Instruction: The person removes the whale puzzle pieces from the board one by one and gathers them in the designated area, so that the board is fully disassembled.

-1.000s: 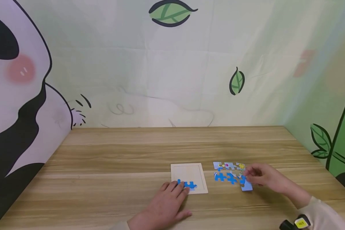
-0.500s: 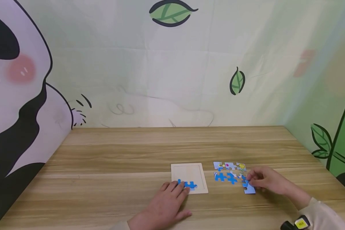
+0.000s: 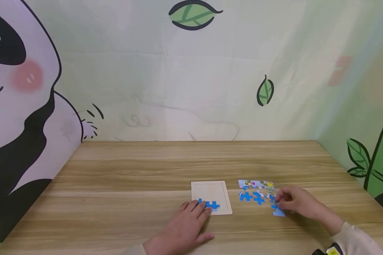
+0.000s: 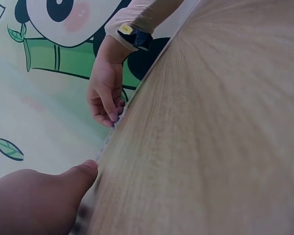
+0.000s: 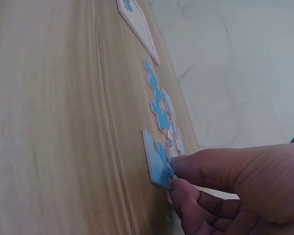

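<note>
In the head view my left hand (image 3: 186,225) rests with spread fingers on the near left edge of a pale wooden puzzle tray (image 3: 213,190). Blue jigsaw pieces (image 3: 213,205) lie along the tray's near side, partly under those fingertips. To the right, my right hand (image 3: 298,202) pinches a light blue jigsaw piece (image 3: 279,212) between thumb and fingers. The right wrist view shows this blue piece (image 5: 156,164) low over or on the table, its far edge hidden by the fingertips; whether it touches the table I cannot tell.
Several loose jigsaw pieces (image 3: 256,197) lie between the tray and my right hand, with a sun piece (image 3: 269,185) at the back. The wooden table (image 3: 131,170) meets a printed wall cloth (image 3: 194,88) behind. A black wrist device (image 4: 135,37) sits on my right sleeve.
My right hand has closed on the light blue piece and shifted it slightly right and towards me, away from the other pieces. My left hand stays on the tray.
</note>
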### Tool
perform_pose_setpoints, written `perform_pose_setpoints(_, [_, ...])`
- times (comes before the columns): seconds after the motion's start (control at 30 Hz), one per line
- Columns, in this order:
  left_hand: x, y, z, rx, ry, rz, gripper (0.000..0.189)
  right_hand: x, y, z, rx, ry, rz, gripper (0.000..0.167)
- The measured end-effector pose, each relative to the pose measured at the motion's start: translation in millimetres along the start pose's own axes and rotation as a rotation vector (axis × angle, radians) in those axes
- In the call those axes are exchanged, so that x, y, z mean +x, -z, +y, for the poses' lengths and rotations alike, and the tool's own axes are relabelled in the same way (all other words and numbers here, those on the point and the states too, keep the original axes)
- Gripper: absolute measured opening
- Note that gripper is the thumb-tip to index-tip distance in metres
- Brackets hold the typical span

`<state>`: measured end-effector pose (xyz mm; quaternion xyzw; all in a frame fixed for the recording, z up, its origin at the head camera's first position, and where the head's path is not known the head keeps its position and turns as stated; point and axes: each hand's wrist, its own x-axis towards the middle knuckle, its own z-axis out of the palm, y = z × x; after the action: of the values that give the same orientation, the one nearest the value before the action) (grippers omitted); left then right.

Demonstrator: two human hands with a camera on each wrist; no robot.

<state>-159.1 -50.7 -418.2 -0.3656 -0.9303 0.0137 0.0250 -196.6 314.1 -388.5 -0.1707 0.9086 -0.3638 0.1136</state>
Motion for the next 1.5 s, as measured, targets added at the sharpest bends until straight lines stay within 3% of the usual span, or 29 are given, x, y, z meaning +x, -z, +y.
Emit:
perform_pose_setpoints(0.23, [2.3, -2.4, -2.4, -0.032, -0.010, 0.066, 0.067, -0.8, -1.4, -10.4, -0.112, -0.027, 0.103, 0.012])
perform_pose_setpoints(0.4, [1.8, -3.4, -3.8, -0.018, -0.024, 0.109, 0.064, 7.2, -8.2, -27.8, -0.130, 0.029, 0.152, 0.010])
perform_pose_setpoints(0.7, [1.2, -1.1, -6.5, -0.056, -0.035, 0.113, 0.057, 26.2, -27.3, -51.8, -0.051, 0.138, 0.107, 0.009])
perform_pose_setpoints(1.1, [0.2, -3.7, -18.7, -0.005, -0.124, 0.188, 0.042, 47.6, -54.4, -75.2, -0.059, 0.237, 0.114, 0.005])
perform_pose_setpoints(1.3, [-1.3, -4.3, -25.5, 0.011, -0.159, 0.234, 0.037, 56.5, -66.5, -83.8, -0.054, 0.241, 0.076, 0.009])
perform_pose_setpoints(1.5, [-1.7, -3.0, -27.5, -0.007, -0.164, 0.217, 0.037, 63.9, -76.2, -90.1, -0.055, 0.243, 0.043, 0.011])
